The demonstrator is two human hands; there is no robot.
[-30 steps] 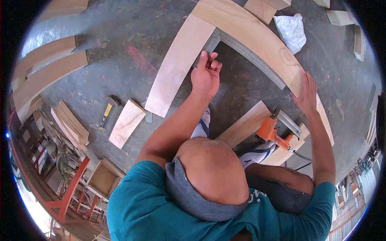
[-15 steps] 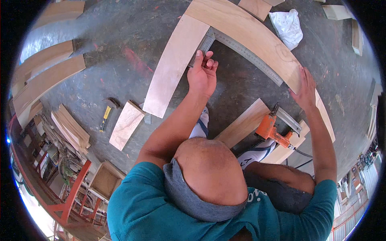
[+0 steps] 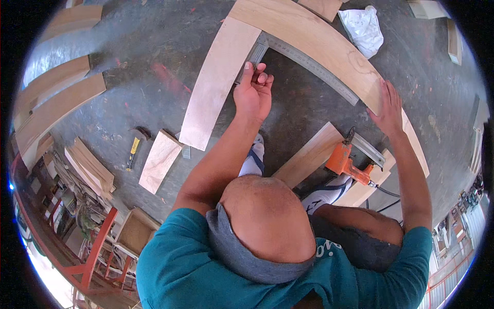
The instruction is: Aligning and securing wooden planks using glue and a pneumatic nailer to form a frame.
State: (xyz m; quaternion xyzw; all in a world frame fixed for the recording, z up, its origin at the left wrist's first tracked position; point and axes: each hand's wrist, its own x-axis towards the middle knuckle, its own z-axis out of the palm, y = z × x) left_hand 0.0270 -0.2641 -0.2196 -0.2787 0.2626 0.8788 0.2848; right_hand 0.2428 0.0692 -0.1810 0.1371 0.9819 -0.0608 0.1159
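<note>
Two pale wooden boards meet at a corner on the dark floor. The shorter board (image 3: 220, 85) runs toward me on the left, and the longer board (image 3: 314, 38) slants down to the right. A metal try square (image 3: 314, 68) sits inside the corner, its ruled blade along the long board's inner edge. My left hand (image 3: 253, 95) is closed around the square's stock, thumb up and fingers curled. My right hand (image 3: 388, 108) grips across the long board near its right end, thumb at the inner edge and fingers straight over the outer side.
An orange nail gun (image 3: 347, 160) with a dark hose rests by my foot, beside a wooden plank (image 3: 309, 154). Left lie a hammer (image 3: 134, 149) and a short wood piece (image 3: 160, 160). A white plastic bag (image 3: 362, 31) lies beyond the long board. Stacked boards (image 3: 59, 108) stand far left.
The view has shifted slightly. Both hands stay at the same places on the square and the long board, which have not visibly moved against each other.
</note>
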